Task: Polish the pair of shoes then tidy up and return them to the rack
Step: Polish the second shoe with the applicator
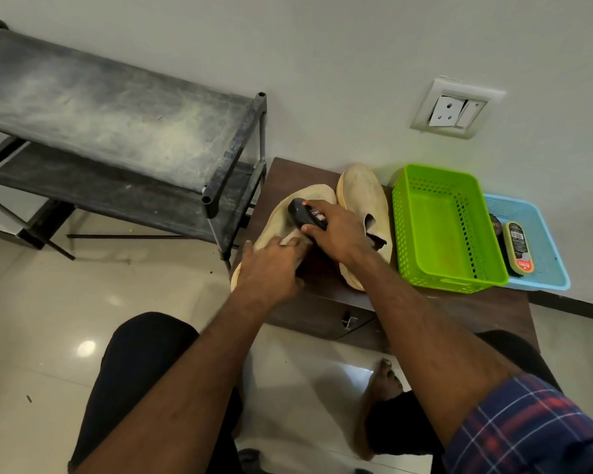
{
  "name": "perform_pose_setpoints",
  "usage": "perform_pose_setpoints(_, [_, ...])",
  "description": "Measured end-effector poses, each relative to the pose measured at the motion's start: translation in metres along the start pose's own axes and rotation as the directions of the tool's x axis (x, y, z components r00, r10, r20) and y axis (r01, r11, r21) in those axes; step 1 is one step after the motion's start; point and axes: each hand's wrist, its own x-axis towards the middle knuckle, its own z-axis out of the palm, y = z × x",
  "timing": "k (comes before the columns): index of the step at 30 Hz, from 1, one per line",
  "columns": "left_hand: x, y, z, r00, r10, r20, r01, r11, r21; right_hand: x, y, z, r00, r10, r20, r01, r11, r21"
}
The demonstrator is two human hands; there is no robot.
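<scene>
Shoe (281, 224) lies at the tabletop's (425, 302) near left edge, its heel pinned under the left hand (271, 268); it looks soft and light, likely to buckle unless braced there. Right hand (336, 234), grip closed around a polish bottle (305, 215), presses its upper. Second shoe (363, 200) lies at one o'clock; rack (117, 124) at ten.

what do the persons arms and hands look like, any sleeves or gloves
Both hands are bare, no gloves or rings visible: left hand, right hand. The right arm has a rolled-up plaid sleeve, navy with red and white lines. The left forearm is bare; no sleeve shows in view.
</scene>
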Motion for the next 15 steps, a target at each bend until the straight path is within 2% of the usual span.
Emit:
perform_pose_setpoints(2, [0.003, 0.0, 0.001, 0.997, -0.065, -0.038, 0.063, 0.996, -0.071, -0.001, -0.003, -0.004, 0.999, -0.023, -0.039, 0.023, 1.0, -0.005])
perform_pose_setpoints(5, [0.006, 0.003, 0.006, 0.983, -0.138, -0.118, 0.129, 0.988, -0.079, -0.016, -0.019, -0.002, 0.988, -0.082, -0.13, 0.09, 0.994, 0.057])
perform_pose_setpoints(7, [0.009, 0.003, 0.01, 0.972, -0.175, -0.157, 0.163, 0.983, -0.09, -0.027, -0.026, 0.008, 0.982, -0.13, -0.135, 0.142, 0.987, 0.08])
perform_pose_setpoints(9, [0.013, 0.001, 0.014, 0.969, -0.177, -0.172, 0.163, 0.982, -0.091, -0.03, -0.021, 0.018, 0.984, -0.111, -0.142, 0.12, 0.991, 0.061])
perform_pose_setpoints(11, [0.016, -0.003, 0.018, 0.976, -0.136, -0.168, 0.125, 0.989, -0.072, -0.019, -0.008, 0.021, 0.989, -0.066, -0.133, 0.062, 0.997, -0.034])
perform_pose_setpoints(13, [0.018, -0.006, 0.021, 0.983, -0.116, -0.141, 0.107, 0.992, -0.065, -0.002, 0.003, 0.019, 0.99, -0.06, -0.126, 0.033, 0.977, -0.208])
perform_pose_setpoints(15, [0.019, -0.009, 0.018, 0.987, -0.119, -0.109, 0.11, 0.991, -0.078, 0.016, 0.004, 0.014, 0.989, -0.055, -0.135, 0.015, 0.96, -0.281])
